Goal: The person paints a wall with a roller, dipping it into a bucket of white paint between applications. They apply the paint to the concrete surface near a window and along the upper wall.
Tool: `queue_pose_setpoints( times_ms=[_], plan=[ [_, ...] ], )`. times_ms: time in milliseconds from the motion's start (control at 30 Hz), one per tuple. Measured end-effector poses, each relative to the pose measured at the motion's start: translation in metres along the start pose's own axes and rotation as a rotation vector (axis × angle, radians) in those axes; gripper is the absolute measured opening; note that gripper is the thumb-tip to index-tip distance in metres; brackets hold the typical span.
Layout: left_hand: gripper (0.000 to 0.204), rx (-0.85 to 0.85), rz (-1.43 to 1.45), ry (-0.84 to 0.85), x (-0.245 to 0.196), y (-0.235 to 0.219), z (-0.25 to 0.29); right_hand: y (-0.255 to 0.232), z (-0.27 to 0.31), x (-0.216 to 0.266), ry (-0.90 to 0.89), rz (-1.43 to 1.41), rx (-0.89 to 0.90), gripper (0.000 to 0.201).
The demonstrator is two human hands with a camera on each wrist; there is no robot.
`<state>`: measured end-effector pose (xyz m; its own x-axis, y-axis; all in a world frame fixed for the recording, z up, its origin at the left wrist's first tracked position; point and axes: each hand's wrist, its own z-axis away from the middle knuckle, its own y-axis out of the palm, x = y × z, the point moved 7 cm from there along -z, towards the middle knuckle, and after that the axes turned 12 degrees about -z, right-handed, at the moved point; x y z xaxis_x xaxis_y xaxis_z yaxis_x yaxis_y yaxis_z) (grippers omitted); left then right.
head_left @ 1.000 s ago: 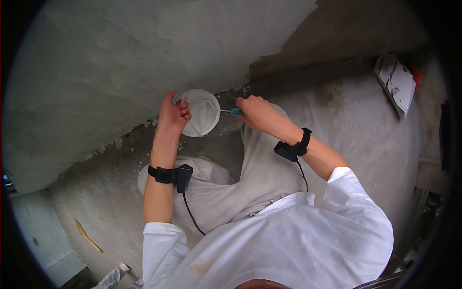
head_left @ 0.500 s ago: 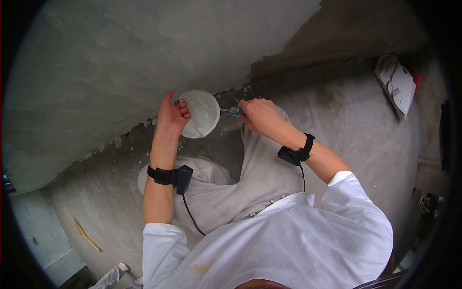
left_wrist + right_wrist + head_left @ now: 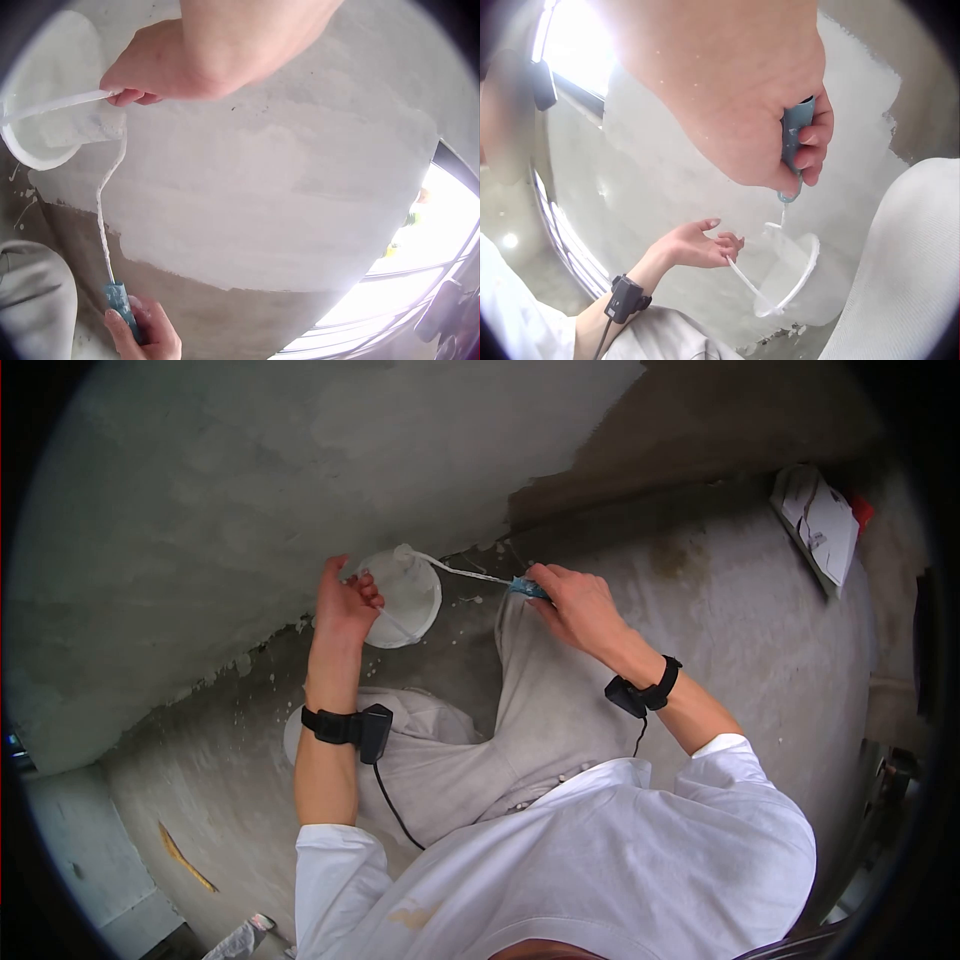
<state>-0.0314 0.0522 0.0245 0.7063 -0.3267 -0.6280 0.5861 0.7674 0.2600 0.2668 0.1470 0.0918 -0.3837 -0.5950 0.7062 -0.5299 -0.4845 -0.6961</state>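
Note:
My left hand (image 3: 348,605) holds the thin white bail handle (image 3: 60,105) of a white bucket (image 3: 428,615), fingers curled round it and thumb sticking out. The bucket is tilted, with whitish paint inside. In my right hand (image 3: 585,610) is a paint roller, gripped by its blue handle (image 3: 798,135). Its bent, paint-coated wire frame (image 3: 101,214) runs from the handle to the bucket. The white roller head (image 3: 86,131) overlaps the bucket's rim in the wrist views; from the head it shows at the far rim.
A wall (image 3: 250,480), mostly coated pale grey with a bare brown-grey part (image 3: 720,420), rises just beyond the bucket. Paint drops dot the floor by my knees. A stick (image 3: 185,857) lies at left, a folded white board or paper (image 3: 815,525) at far right.
My right hand has drawn back to the right with the roller, and more of its wire frame shows. The roller head has come up to the bucket's rim. The bucket shifts slightly left.

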Motion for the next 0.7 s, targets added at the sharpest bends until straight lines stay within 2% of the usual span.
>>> queue_pose_setpoints(
  times_ms=[333,700],
  plan=[
    [0.034,0.004,-0.002,-0.018,0.002,-0.001,-0.002,-0.019,0.004,0.001,0.005,0.010,-0.070,0.018],
    [0.035,0.012,0.018,-0.021,0.003,0.000,-0.001,-0.020,0.007,-0.006,-0.003,0.004,-0.071,0.021]
  ],
)
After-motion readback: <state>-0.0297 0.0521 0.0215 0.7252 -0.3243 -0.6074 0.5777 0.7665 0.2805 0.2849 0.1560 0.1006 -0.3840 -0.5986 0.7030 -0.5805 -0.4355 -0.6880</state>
